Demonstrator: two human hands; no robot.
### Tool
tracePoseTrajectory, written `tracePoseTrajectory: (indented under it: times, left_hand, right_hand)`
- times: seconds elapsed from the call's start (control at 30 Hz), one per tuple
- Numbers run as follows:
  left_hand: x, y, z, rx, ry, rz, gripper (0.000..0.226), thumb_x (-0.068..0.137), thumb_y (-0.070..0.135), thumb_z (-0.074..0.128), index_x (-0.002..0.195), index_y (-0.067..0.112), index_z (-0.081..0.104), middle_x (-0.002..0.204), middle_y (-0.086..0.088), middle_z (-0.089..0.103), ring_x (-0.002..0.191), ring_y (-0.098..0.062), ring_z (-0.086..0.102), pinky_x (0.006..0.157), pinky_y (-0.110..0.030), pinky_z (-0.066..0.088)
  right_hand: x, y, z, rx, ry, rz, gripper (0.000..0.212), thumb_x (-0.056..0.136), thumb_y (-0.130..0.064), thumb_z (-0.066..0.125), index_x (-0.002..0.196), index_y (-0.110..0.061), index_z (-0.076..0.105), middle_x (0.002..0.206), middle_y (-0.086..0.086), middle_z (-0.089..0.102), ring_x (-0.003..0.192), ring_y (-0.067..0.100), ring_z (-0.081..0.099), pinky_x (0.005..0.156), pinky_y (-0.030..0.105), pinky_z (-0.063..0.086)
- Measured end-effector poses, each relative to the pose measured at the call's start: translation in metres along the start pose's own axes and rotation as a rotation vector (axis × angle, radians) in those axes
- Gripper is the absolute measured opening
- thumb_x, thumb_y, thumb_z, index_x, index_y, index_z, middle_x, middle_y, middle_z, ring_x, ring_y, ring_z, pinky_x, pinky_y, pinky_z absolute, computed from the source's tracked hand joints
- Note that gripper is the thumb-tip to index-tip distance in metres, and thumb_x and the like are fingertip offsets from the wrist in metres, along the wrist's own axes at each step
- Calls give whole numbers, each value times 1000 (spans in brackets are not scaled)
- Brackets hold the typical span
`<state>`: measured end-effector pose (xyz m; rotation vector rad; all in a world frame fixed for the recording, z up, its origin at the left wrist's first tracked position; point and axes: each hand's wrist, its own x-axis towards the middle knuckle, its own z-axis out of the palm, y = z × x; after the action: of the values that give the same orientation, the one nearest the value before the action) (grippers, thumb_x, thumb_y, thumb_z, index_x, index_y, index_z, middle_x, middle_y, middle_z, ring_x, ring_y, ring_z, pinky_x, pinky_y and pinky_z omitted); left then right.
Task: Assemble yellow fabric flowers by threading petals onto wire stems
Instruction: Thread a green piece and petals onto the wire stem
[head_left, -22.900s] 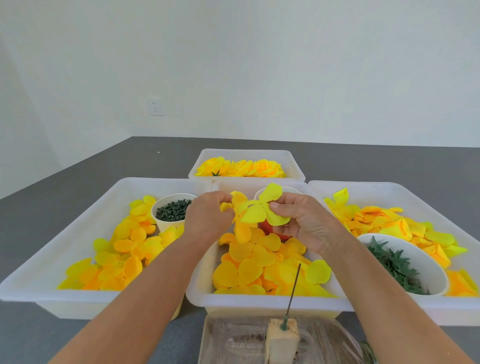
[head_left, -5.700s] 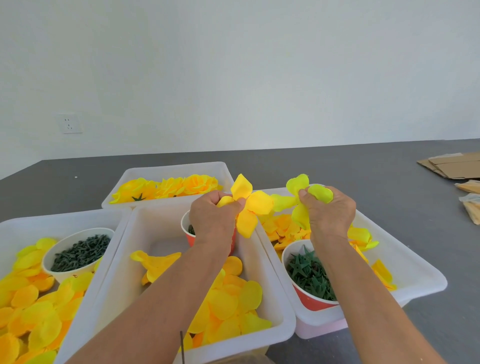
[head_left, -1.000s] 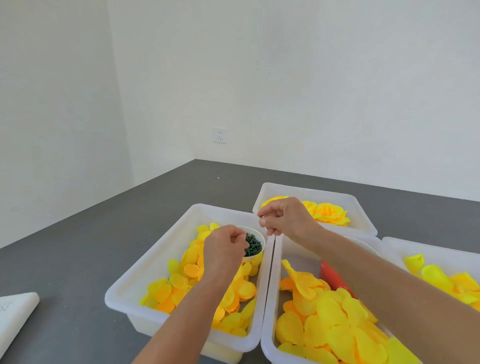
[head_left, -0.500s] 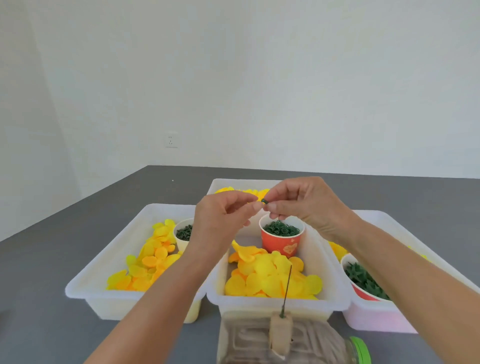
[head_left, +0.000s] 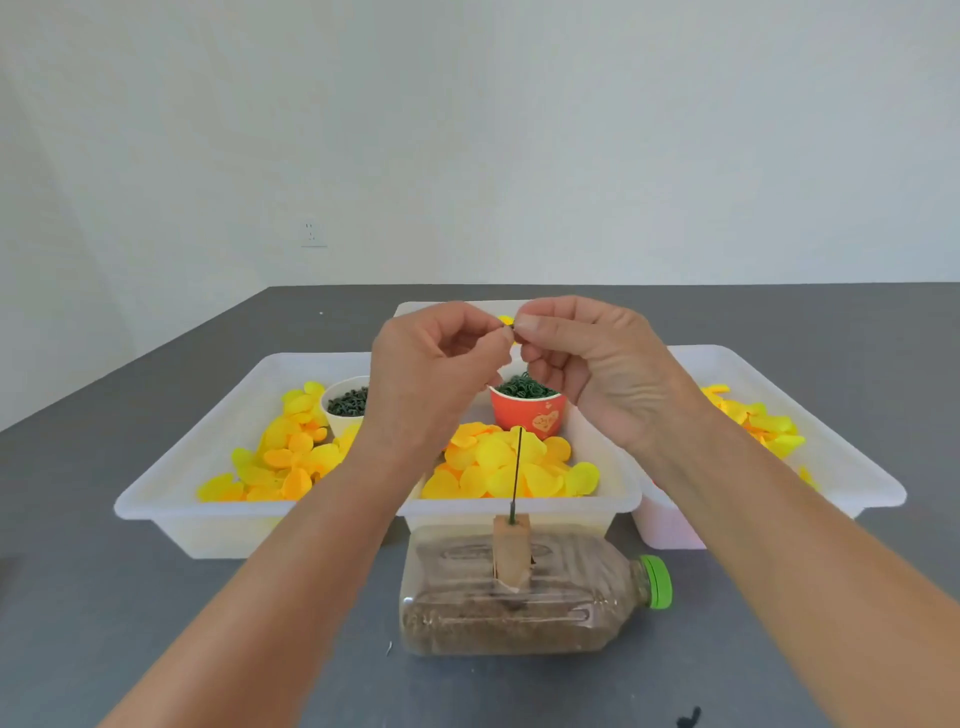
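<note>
In the head view, a tiny dark green piece (head_left: 507, 326) is pinched between thumb and forefinger tips of both the left hand (head_left: 434, 384) and the right hand (head_left: 597, 371), raised above the bins. A thin dark wire stem (head_left: 517, 473) is held upright in a tan block (head_left: 511, 553) on a clear, grain-filled plastic bottle (head_left: 519, 608). Rounded yellow fabric petals (head_left: 498, 467) are heaped in the smooth white middle bin (head_left: 519, 512) behind it.

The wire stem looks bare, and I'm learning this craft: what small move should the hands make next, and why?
Probably lower the small green piece onto the tip of the wire stem. The left hand and right hand pinch it together, raised above the stem, which stands bare and upright in a block on the bottle. Nothing is threaded on yet.
</note>
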<state>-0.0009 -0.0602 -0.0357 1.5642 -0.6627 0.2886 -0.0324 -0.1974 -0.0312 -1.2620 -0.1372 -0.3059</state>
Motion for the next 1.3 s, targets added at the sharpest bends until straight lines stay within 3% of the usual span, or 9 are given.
tracePoseTrajectory:
  times: [0.1, 0.27, 0.4, 0.47, 0.53, 0.7, 0.9, 1.07, 1.3]
  left_hand:
    - [-7, -4, 8, 7, 46, 22, 21, 82, 5, 66, 66, 18, 66, 60, 0, 64, 53, -12, 55, 57, -26, 48]
    - [-28, -19, 13, -33, 55, -78, 6, 79, 21, 73, 84, 23, 72, 72, 1, 70, 56, -6, 58, 59, -19, 49]
    - [-46, -36, 8, -7, 47, -160, 10, 77, 23, 73, 73, 32, 73, 70, 7, 70, 66, -9, 57, 65, -28, 50]
    - [-53, -39, 7, -22, 38, -180, 9, 74, 25, 75, 72, 34, 73, 70, 9, 70, 67, -7, 57, 65, -22, 50]
    - [-57, -41, 7, -13, 44, -186, 10, 72, 22, 78, 73, 31, 73, 70, 11, 70, 64, -3, 57, 62, -15, 48]
    - [-60, -41, 12, -42, 32, -178, 12, 77, 13, 75, 76, 24, 73, 66, 10, 68, 63, -2, 56, 65, -18, 49]
    - [-60, -35, 20, -163, 20, -127, 18, 80, 4, 69, 74, 21, 72, 72, 8, 73, 68, 0, 63, 66, -12, 48]
    - [-59, -36, 21, -210, 16, -118, 18, 82, 0, 65, 72, 14, 71, 66, 9, 69, 64, 0, 60, 66, -14, 48]
    - [-61, -37, 23, -261, 64, -142, 19, 80, 1, 68, 72, 18, 73, 67, 9, 71, 64, 1, 62, 65, -12, 48]
  right_hand:
    - [-6, 9, 4, 207, 38, 59, 10, 63, -11, 69, 73, -10, 66, 58, 0, 61, 50, 6, 56, 50, 15, 47]
    - [-18, 19, -9, 229, 133, 64, 17, 64, -16, 69, 80, -11, 64, 67, 0, 66, 55, 7, 61, 47, 17, 48]
    - [-28, 29, -18, 237, 153, 139, 10, 65, -16, 68, 74, -12, 66, 68, 0, 68, 58, 8, 64, 47, 18, 48]
    - [-31, 36, -18, 244, 146, 176, 4, 65, -17, 68, 67, -15, 71, 67, -1, 68, 59, 9, 65, 47, 17, 49]
    - [-33, 41, -18, 256, 146, 205, 4, 64, -18, 69, 64, -17, 72, 68, -1, 68, 60, 9, 66, 48, 18, 49]
    - [-37, 51, -16, 272, 160, 247, 4, 63, -20, 69, 64, -17, 72, 68, 0, 67, 61, 10, 65, 48, 19, 50]
    - [-39, 51, -16, 283, 169, 247, 11, 65, -19, 68, 74, -13, 66, 70, 1, 68, 57, 10, 63, 48, 19, 49]
    - [-38, 51, -15, 246, 173, 249, 3, 65, -20, 68, 65, -17, 70, 66, 0, 66, 55, 8, 61, 48, 19, 48]
    - [-35, 48, -13, 179, 174, 238, 8, 62, -19, 69, 69, -15, 68, 66, 0, 66, 52, 7, 60, 47, 19, 48]
